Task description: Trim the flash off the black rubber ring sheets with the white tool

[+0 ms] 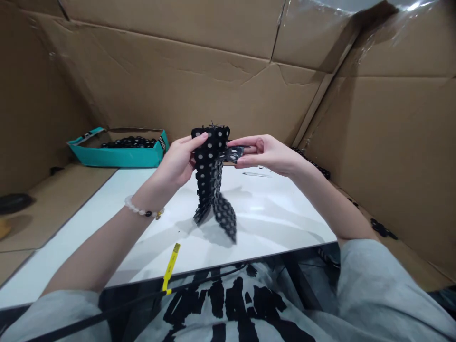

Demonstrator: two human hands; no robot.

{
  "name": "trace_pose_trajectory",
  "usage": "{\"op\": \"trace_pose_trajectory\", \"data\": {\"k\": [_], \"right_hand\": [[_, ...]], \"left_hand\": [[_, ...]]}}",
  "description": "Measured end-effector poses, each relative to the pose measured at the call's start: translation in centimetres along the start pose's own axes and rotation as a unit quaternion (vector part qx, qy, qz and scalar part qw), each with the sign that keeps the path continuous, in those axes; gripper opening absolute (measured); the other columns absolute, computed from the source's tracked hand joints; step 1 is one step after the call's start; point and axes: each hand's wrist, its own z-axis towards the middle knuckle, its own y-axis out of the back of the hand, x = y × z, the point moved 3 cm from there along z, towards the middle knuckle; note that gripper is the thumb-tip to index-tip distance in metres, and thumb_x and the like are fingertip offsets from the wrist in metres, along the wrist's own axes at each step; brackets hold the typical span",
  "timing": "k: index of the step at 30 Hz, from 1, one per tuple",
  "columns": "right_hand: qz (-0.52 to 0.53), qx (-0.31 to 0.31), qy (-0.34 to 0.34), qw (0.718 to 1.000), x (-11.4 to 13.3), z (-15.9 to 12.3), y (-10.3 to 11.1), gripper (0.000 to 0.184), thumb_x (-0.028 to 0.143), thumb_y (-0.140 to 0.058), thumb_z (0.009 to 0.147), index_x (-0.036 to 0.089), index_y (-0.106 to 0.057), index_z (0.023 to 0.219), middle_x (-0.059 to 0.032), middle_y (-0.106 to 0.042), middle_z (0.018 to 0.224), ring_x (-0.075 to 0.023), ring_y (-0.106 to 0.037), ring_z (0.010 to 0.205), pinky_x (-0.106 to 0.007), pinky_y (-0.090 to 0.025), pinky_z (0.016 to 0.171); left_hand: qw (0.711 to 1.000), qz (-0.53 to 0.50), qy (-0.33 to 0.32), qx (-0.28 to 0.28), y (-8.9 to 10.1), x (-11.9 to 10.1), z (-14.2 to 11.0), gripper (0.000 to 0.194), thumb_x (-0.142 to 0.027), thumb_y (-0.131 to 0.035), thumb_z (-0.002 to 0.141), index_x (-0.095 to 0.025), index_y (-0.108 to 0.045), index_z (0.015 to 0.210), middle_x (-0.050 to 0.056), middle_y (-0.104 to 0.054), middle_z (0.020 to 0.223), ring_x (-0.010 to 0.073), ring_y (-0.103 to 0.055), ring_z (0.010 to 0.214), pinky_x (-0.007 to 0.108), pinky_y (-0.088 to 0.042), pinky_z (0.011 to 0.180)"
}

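A black strip with rows of round pale spots (209,164) hangs above the white table, forked into two tails at its lower end. It may be fabric or linked plastic pieces; I cannot tell which. My left hand (177,160) grips its upper left edge, with the thumb across the front. My right hand (262,154) pinches a short dotted flap (232,153) that sticks out sideways from the top part. The strip's tails touch nothing that I can see. A beaded bracelet (143,207) circles my left wrist.
A teal cardboard box (117,156) holding black pieces stands beyond the white table (281,213). More black pieces (382,228) lie on cardboard at the right. Cardboard walls surround the table. A yellow tag (171,267) hangs over the table's near edge.
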Motion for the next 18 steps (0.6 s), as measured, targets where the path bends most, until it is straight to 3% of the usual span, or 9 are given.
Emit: {"op": "trace_pose_trajectory", "data": {"k": [3, 7, 10, 18], "right_hand": [[-0.037, 0.011, 0.042, 0.998, 0.5, 1.3, -0.9, 0.053, 0.040, -0.084, 0.070, 0.017, -0.068, 0.115, -0.0071, -0.075, 0.101, -0.0231, -0.070, 0.101, -0.040, -0.059, 0.090], [-0.156, -0.043, 0.051, 0.986, 1.4, 2.3, -0.7, 0.031, 0.046, -0.075, 0.079, 0.017, -0.070, 0.088, -0.0047, -0.071, 0.078, -0.0219, -0.070, 0.083, -0.039, -0.060, 0.076], [-0.218, -0.066, 0.061, 0.972, 2.1, 3.0, -0.3, 0.033, 0.049, -0.075, 0.079, 0.017, -0.067, 0.077, -0.0036, -0.065, 0.070, -0.0222, -0.068, 0.078, -0.038, -0.058, 0.071], [-0.268, -0.083, 0.084, 0.956, 3.1, 3.6, -0.8, 0.039, 0.054, -0.075, 0.078, 0.018, -0.061, 0.073, -0.0028, -0.061, 0.069, -0.0210, -0.065, 0.078, -0.038, -0.054, 0.074]], "left_hand": [[1.000, 0.014, 0.005, 0.013, -0.1, 0.0, -0.3, 0.029, -0.040, -0.082, 0.067, -0.019, -0.070, 0.082, 0.004, -0.073, 0.075, 0.0231, -0.071, 0.074, 0.029, -0.054, 0.061], [1.000, 0.019, 0.003, 0.017, 0.1, -0.3, -0.6, 0.028, -0.042, -0.080, 0.069, -0.020, -0.070, 0.082, 0.004, -0.072, 0.074, 0.0244, -0.071, 0.076, 0.030, -0.054, 0.061], [1.000, 0.018, 0.005, 0.018, 0.0, -0.4, -0.8, 0.027, -0.045, -0.076, 0.073, -0.020, -0.071, 0.083, 0.004, -0.072, 0.076, 0.0259, -0.071, 0.080, 0.030, -0.053, 0.059], [1.000, -0.003, -0.002, 0.024, -0.3, -0.8, -1.0, 0.029, -0.047, -0.074, 0.076, -0.020, -0.071, 0.085, 0.004, -0.075, 0.082, 0.0260, -0.072, 0.084, 0.029, -0.054, 0.060]]}}
